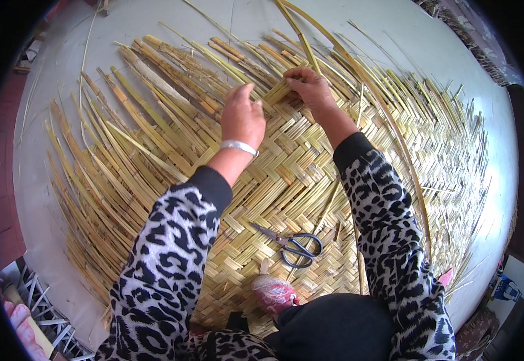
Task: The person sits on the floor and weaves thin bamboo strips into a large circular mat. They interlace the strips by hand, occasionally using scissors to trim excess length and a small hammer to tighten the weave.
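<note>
The right hand (311,90), upper centre of the frame, is closed in a pinch, thumb and fingers gripping a flat cane splint (277,93). The left hand (244,117) stands just left of it, fingers curled and slightly blurred; whether it grips anything cannot be told.

The flat cane splint lies between the two hands, at the upper border of the woven mat (310,168), where close weave gives way to loose strips. Its visible part slants from lower left to upper right. The right hand is nearer, in contact at the upper-right end; the lower-left end points toward the left hand, and contact there cannot be confirmed.

Unwoven cane strips (153,108) fan out across the upper left of the frame, over a pale floor (39,180). A long curved strip (389,111) arches from the top centre down the right side, passing right of the right hand. Scissors (283,241) rest on the mat at lower centre, well apart from both hands, blades pointing upper left. A pink patterned shoe (272,295) is noted below them.
</note>
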The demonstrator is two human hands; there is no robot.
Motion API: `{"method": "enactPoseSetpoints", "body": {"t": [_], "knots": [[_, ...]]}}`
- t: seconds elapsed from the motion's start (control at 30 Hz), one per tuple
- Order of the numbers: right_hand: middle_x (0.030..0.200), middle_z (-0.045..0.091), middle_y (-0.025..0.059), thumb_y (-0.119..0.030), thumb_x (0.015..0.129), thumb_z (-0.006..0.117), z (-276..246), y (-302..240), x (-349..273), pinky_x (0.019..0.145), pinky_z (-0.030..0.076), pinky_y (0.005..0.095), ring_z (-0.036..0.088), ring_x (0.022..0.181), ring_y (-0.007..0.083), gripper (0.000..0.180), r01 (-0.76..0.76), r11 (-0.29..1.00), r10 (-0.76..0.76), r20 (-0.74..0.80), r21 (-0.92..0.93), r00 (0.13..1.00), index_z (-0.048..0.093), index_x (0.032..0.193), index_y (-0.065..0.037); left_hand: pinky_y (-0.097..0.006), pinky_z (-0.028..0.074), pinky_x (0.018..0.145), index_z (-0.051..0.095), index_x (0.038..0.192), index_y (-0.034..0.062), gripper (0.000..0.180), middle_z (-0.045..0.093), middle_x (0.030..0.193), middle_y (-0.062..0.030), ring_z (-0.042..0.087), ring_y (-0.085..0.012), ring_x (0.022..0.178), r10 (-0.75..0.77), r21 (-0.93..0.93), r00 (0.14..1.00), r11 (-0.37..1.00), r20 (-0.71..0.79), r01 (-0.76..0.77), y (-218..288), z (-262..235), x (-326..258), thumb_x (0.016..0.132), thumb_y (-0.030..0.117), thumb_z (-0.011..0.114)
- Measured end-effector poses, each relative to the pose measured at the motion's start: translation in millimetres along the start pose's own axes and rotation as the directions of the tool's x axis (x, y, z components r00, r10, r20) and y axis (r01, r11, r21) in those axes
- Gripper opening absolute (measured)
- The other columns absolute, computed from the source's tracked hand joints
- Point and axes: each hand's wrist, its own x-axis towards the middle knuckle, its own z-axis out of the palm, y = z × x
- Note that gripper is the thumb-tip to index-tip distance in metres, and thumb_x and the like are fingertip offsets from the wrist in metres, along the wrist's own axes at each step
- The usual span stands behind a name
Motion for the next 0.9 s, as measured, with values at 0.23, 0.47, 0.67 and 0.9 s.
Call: {"method": "enactPoseSetpoints", "body": {"t": [0.23, 0.47, 0.67, 0.9], "knots": [[0.095, 0.066, 0.0025, -0.001, 0.091, 0.055, -30, -25, -16, 0.082, 0.054, 0.0274, 0.064, 0.090, 0.0138, 0.014, -0.042, 0.965, -0.019, 0.229, 0.259, 0.973, 0.065, 0.098, -0.006, -0.036, 0.050, 0.081, 0.065, 0.114, 0.0016, 0.039, 0.071, 0.096, -0.0157, 0.067, -0.0271, 0.087, -0.136, -0.026, 0.856, 0.985, 0.499, 0.171, 18, 30, 58, 0.081, 0.021, 0.070], [0.108, 0.065, 0.0107, -0.014, 0.096, 0.051, -52, -42, 10, 0.096, 0.049, 0.0365, 0.062, 0.102, 0.0205, 0.011, -0.101, 0.894, -0.036, 0.295, 0.436, 0.955, 0.060, 0.100, -0.009, -0.034, 0.051, 0.062, 0.072, 0.085, 0.0021, 0.026, 0.067, 0.067, -0.0114, 0.065, -0.0198, 0.060, -0.181, 0.049, 0.911, 0.983, 0.371, 0.175, 26, 30, 59, 0.078, 0.027, 0.074], [0.106, 0.067, 0.0142, -0.031, 0.090, 0.054, -8, -39, 76, 0.088, 0.050, 0.0348, 0.064, 0.097, 0.0263, 0.037, 0.132, 0.853, -0.080, 0.122, -0.505, 0.989, 0.064, 0.112, -0.004, -0.030, 0.047, 0.047, 0.069, 0.079, -0.0026, 0.023, 0.065, 0.063, -0.0092, 0.063, -0.0153, 0.050, -0.312, -0.130, 0.919, 0.928, 0.242, 0.349, 31, 27, 55, 0.081, 0.020, 0.073], [0.106, 0.068, 0.0157, -0.048, 0.085, 0.061, 18, -54, 118, 0.086, 0.048, 0.0378, 0.063, 0.098, 0.0246, 0.048, 0.253, 0.478, 0.050, 0.313, -0.841, 0.948, 0.068, 0.110, -0.007, -0.031, 0.051, 0.048, 0.067, 0.084, -0.0071, 0.016, 0.067, 0.071, -0.0146, 0.068, -0.0203, 0.055, -0.525, -0.444, 0.771, 0.630, 0.361, 0.637, 51, 6, 53, 0.082, 0.008, 0.065]]}}
